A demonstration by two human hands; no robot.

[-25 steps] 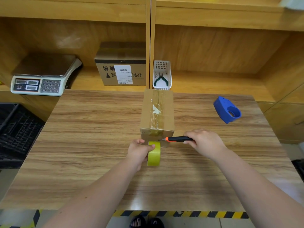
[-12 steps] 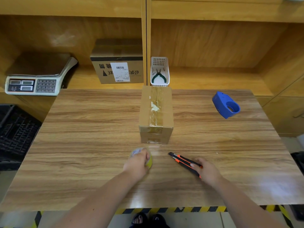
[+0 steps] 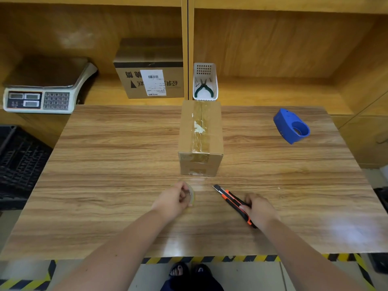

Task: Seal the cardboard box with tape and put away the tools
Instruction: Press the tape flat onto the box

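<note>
A small cardboard box stands in the middle of the wooden table, with clear tape running along its top seam and down its near face. In front of it, my left hand is closed over a yellowish tape roll that rests on the table, mostly hidden by my fingers. My right hand grips the rear of an orange-and-black utility knife, which lies flat on the table with its blade pointing toward the box.
A blue tape dispenser lies at the table's far right. On the shelf behind are a white basket holding green pliers, a labelled carton and a weighing scale. A black crate sits left of the table.
Both hands drew back from the box's near face toward me and came down to the table. The tape roll and knife now rest on the surface, still held.
</note>
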